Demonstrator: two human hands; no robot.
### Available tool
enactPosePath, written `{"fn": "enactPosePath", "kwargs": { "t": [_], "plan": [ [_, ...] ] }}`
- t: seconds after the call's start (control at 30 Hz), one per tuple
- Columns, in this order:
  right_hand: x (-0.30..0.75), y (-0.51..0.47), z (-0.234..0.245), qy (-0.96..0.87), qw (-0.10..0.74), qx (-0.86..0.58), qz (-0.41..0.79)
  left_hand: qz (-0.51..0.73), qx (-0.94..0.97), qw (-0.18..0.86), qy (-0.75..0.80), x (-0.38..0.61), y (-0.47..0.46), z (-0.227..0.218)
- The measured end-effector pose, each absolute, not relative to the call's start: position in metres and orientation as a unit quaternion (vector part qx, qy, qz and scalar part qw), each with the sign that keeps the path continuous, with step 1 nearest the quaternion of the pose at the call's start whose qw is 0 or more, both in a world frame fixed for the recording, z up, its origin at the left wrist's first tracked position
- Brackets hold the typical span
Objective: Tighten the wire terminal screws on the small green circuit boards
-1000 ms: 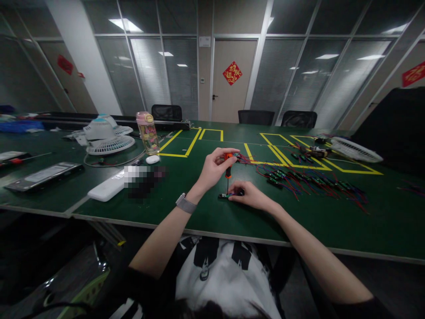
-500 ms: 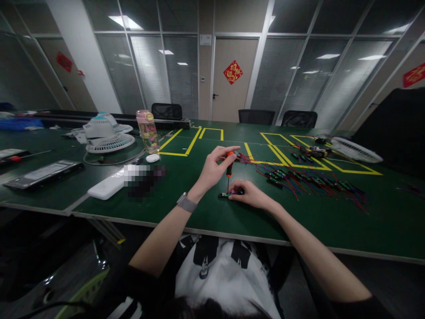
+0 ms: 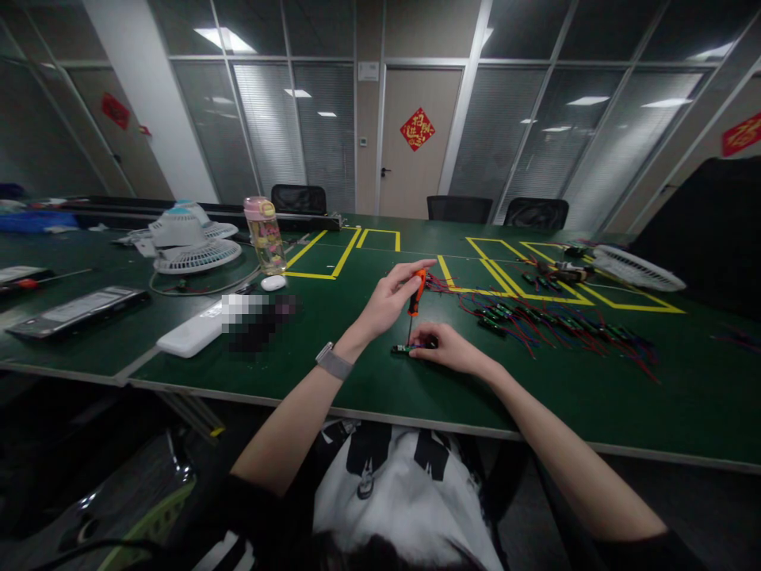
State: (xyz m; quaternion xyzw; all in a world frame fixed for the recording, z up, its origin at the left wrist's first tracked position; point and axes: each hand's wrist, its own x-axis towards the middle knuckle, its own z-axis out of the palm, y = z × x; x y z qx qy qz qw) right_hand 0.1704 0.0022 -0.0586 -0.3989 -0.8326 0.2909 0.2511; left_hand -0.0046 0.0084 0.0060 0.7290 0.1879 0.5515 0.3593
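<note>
My left hand pinches a small orange-handled screwdriver, held nearly upright with its tip down on a little circuit board. That board lies on the green table near the front edge. My right hand rests on the table and presses its fingers on the board's right end. A grey watch sits on my left wrist.
A row of several small boards with red and blue wires lies to the right. To the left are a pink-capped bottle, white fans, a white mouse and a white flat device. Yellow tape marks boxes at the back.
The screwdriver's handle has tilted a little to the right and my left fingers have shifted along it. My right hand and the board have stayed put.
</note>
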Motion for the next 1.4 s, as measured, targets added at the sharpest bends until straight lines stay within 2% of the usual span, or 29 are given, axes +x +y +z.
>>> {"fn": "enactPosePath", "kwargs": {
  "t": [0.07, 0.13, 0.37, 0.43, 0.57, 0.73, 0.9, 1.07, 1.23, 1.3, 1.4],
  "plan": [
    [0.1704, 0.0019, -0.0581, -0.833, 0.252, -0.398, 0.289, 0.526, 0.728, 0.411, 0.153, -0.0044, 0.0079, 0.0062],
    [0.1701, 0.0013, -0.0571, -0.833, 0.250, -0.399, 0.289, 0.531, 0.721, 0.417, 0.158, -0.0040, 0.0074, 0.0054],
    [0.1694, 0.0003, -0.0555, -0.831, 0.251, -0.400, 0.294, 0.588, 0.751, 0.161, 0.254, -0.0048, 0.0062, 0.0028],
    [0.1696, 0.0007, -0.0561, -0.832, 0.252, -0.399, 0.293, 0.570, 0.767, 0.184, 0.231, -0.0049, 0.0055, 0.0042],
    [0.1699, 0.0011, -0.0570, -0.832, 0.252, -0.398, 0.292, 0.561, 0.744, 0.295, 0.210, -0.0049, 0.0048, 0.0058],
    [0.1699, 0.0014, -0.0570, -0.830, 0.252, -0.400, 0.295, 0.592, 0.725, 0.249, 0.248, -0.0050, 0.0071, 0.0045],
    [0.1699, 0.0012, -0.0562, -0.832, 0.249, -0.401, 0.292, 0.577, 0.721, 0.323, 0.209, -0.0052, 0.0097, 0.0041],
    [0.1701, 0.0022, -0.0578, -0.831, 0.251, -0.402, 0.291, 0.596, 0.718, 0.272, 0.237, -0.0056, 0.0078, 0.0048],
    [0.1696, 0.0028, -0.0595, -0.829, 0.257, -0.401, 0.293, 0.553, 0.719, 0.382, 0.175, -0.0058, 0.0076, 0.0070],
    [0.1694, 0.0022, -0.0591, -0.827, 0.257, -0.402, 0.296, 0.573, 0.716, 0.342, 0.204, -0.0059, 0.0071, 0.0065],
    [0.1695, 0.0013, -0.0581, -0.825, 0.257, -0.405, 0.299, 0.596, 0.727, 0.223, 0.258, -0.0057, 0.0056, 0.0053]
  ]
}}
